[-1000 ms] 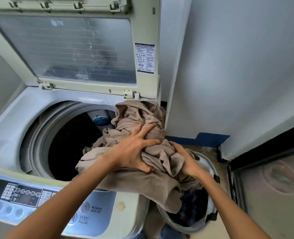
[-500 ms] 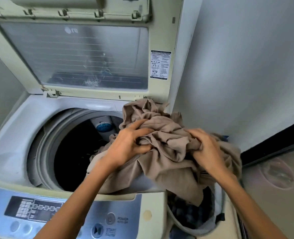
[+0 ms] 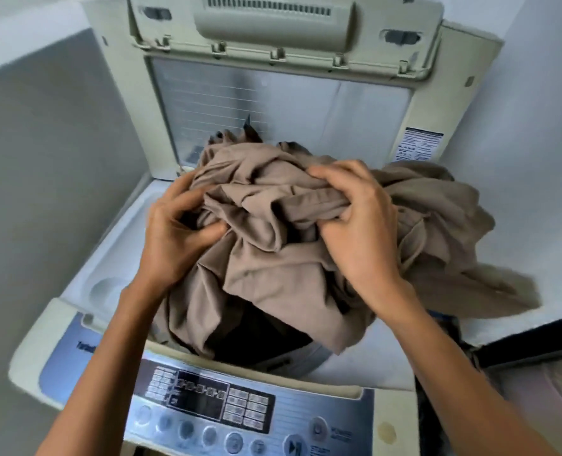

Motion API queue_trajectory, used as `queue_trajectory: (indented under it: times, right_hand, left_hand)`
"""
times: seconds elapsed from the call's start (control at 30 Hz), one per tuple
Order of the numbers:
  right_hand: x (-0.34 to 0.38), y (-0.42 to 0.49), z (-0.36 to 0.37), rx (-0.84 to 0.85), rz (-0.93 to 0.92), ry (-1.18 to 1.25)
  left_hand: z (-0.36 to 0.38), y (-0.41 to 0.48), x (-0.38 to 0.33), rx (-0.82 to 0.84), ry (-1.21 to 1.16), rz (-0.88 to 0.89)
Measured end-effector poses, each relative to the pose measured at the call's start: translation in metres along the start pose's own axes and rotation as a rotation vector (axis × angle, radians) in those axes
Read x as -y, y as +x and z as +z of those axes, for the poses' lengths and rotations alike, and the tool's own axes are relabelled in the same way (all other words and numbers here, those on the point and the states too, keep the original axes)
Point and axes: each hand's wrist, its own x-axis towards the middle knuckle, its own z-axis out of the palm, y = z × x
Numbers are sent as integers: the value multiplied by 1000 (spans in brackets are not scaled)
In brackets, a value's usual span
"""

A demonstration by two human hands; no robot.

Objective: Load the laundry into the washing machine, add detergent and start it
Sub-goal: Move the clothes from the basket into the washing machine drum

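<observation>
Both hands are holding a bundled tan cloth above the opening of the washing machine. The left hand is gripping the cloth's left side, fingers curling over the top and thumb pressing into a fold. The right hand is clenching a thick roll of fabric near the top right. Part of the cloth is hanging down into the dark drum; another part is trailing out past the machine's right edge. The lid is standing upright behind. The control panel is sitting at the front, below the forearms.
</observation>
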Motion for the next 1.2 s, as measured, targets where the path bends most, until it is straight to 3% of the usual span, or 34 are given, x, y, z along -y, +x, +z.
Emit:
queue_trajectory:
  times: [0.17, 0.3, 0.43, 0.63, 0.7, 0.93, 1.2]
  right_hand:
    - [5, -7, 83, 71, 113, 248]
    - [-16, -24, 142, 163, 265, 308]
    - [-62, -37, 166, 274, 384, 100]
    - [-147, -51, 154, 926, 555, -445]
    - [-157, -50, 147, 979, 589, -407]
    - [-157, -42, 130, 854, 481, -265]
    - [-152, -45, 75, 678, 330, -289]
  left_hand:
    - [-45, -17, 48, -98, 92, -96]
    - [-57, -27, 88, -4, 179, -160]
    - [-33, -26, 122, 333, 376, -242]
    - [32, -35, 148, 1077, 622, -478]
    - [46, -33, 145, 1085, 603, -484]
    - [53, -35, 131, 1021, 661, -411]
    - [78, -35, 91, 887, 612, -355]
